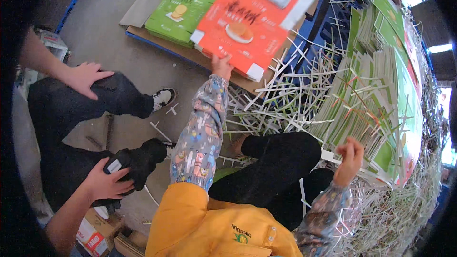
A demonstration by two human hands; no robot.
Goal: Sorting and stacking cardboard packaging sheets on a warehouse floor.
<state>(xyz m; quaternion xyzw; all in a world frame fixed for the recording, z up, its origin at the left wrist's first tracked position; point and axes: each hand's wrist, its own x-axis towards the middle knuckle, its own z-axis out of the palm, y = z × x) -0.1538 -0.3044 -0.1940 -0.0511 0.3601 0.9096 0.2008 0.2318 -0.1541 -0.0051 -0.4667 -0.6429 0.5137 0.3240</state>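
A red printed carton sheet (247, 24) with white corners lies over the near right part of a green stack, its upper right side blurred. My left hand (222, 66), arm stretched forward, has its fingers closed on the near edge of this sheet. Beside it on the left are green printed carton sheets (183, 9) in a low stack. My right hand (350, 162) is raised near a large leaning pile of green and white carton sheets (352, 100). Its fingers are loosely bent and apart, with nothing seen in them.
Thin paper offcut strips (271, 109) cover the floor and the pile's side. A blue pallet (312, 43) lies under the stacks. At left a co-worker sits with hands (107, 181) on dark-trousered knees. A cardboard box (97, 233) stands at the lower left.
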